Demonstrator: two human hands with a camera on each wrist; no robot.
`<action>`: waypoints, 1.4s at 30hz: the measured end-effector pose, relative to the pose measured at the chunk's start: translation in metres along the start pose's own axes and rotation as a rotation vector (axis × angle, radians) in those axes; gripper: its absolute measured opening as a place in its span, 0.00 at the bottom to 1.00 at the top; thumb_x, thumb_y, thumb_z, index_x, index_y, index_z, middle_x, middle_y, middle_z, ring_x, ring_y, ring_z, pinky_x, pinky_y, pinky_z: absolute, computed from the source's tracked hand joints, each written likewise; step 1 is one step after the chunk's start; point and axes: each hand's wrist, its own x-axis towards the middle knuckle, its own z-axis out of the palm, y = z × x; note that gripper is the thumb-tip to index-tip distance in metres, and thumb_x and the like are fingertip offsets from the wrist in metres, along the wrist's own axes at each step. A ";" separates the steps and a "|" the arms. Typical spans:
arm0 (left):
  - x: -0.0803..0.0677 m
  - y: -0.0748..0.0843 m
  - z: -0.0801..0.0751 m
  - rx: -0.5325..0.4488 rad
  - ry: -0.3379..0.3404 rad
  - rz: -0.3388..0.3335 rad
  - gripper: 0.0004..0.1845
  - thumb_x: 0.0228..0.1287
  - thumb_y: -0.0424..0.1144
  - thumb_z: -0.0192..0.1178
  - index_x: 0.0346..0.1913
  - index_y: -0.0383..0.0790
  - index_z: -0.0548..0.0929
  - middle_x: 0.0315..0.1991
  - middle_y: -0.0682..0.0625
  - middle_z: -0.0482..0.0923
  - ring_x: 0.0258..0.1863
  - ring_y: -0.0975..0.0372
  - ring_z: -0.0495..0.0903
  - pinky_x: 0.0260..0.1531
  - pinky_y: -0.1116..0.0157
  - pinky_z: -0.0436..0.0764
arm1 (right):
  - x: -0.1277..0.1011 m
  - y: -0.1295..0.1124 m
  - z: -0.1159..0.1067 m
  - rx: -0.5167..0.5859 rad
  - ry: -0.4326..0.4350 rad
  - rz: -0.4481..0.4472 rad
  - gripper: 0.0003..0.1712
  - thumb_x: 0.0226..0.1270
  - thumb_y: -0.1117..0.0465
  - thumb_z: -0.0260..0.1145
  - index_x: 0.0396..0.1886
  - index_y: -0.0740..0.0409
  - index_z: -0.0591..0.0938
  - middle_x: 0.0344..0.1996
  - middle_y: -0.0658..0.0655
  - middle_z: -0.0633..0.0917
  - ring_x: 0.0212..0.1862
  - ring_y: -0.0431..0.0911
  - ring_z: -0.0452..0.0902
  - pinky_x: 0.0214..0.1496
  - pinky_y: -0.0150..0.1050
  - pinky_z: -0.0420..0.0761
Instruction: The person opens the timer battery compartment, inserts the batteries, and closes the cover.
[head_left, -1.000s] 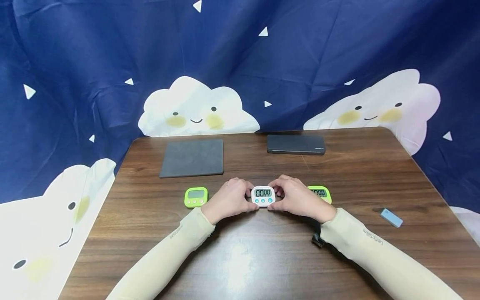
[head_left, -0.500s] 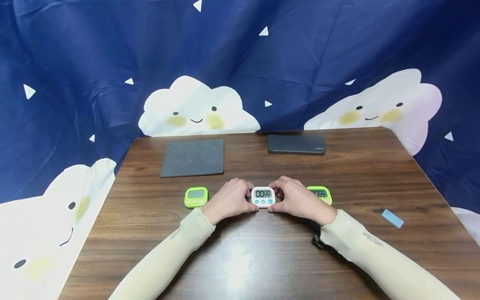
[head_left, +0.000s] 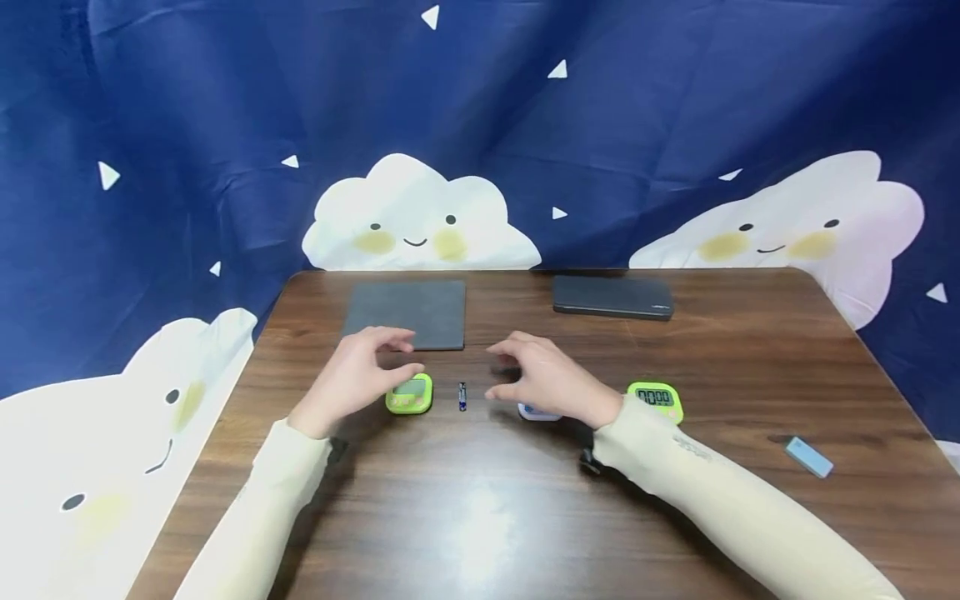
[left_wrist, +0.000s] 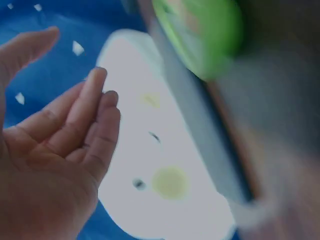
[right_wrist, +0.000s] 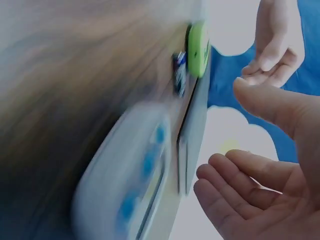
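Observation:
My left hand (head_left: 352, 377) hovers at the left green timer (head_left: 409, 407), whose screen is blank, with fingers relaxed and thumb apart. Over the white timer (head_left: 539, 414) is my right hand (head_left: 555, 379), fingers loosely extended and holding nothing; it hides most of that timer in the head view. In the right wrist view, the white timer (right_wrist: 122, 172) is blurred and its blue buttons show. A small blue-and-silver battery (head_left: 462, 397) lies on the table between the two hands. Behind my right wrist sits another green timer (head_left: 654, 398) with digits on its screen.
A flat dark grey board (head_left: 427, 312) lies at the back left of the wooden table (head_left: 420, 508). At the back right is a black flat case (head_left: 613, 297). A light blue block (head_left: 809, 457) rests on the right side. A blue cloud-print curtain (head_left: 600, 108) hangs behind.
Both hands have let go of the white timer. The left hand has moved left to the green timer, the right hand a little left. The battery now shows between them. The head view has shifted slightly.

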 end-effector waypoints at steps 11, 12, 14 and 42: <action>-0.017 -0.050 0.001 0.149 -0.114 0.064 0.32 0.62 0.47 0.83 0.67 0.39 0.89 0.63 0.44 0.90 0.67 0.47 0.86 0.71 0.43 0.83 | 0.050 -0.037 0.043 0.075 -0.055 -0.028 0.37 0.67 0.49 0.84 0.71 0.61 0.85 0.62 0.58 0.88 0.65 0.53 0.85 0.72 0.51 0.84; -0.017 -0.051 0.002 0.161 -0.127 0.070 0.32 0.62 0.47 0.83 0.66 0.39 0.89 0.62 0.44 0.91 0.66 0.47 0.86 0.70 0.43 0.83 | 0.052 -0.039 0.046 0.071 -0.060 -0.027 0.37 0.67 0.49 0.84 0.71 0.61 0.86 0.62 0.58 0.88 0.65 0.53 0.85 0.72 0.51 0.84; -0.017 -0.051 0.004 0.183 -0.152 0.084 0.32 0.61 0.47 0.83 0.66 0.38 0.89 0.61 0.43 0.91 0.65 0.47 0.87 0.69 0.43 0.84 | 0.056 -0.041 0.053 0.054 -0.063 -0.027 0.38 0.64 0.48 0.85 0.70 0.59 0.86 0.60 0.57 0.88 0.64 0.52 0.85 0.72 0.50 0.83; -0.021 -0.056 -0.005 0.208 -0.198 0.079 0.32 0.61 0.44 0.84 0.67 0.36 0.89 0.61 0.43 0.91 0.65 0.46 0.87 0.68 0.44 0.85 | 0.066 -0.048 0.083 0.015 -0.014 -0.030 0.34 0.61 0.48 0.87 0.64 0.57 0.88 0.57 0.55 0.88 0.60 0.52 0.82 0.68 0.51 0.84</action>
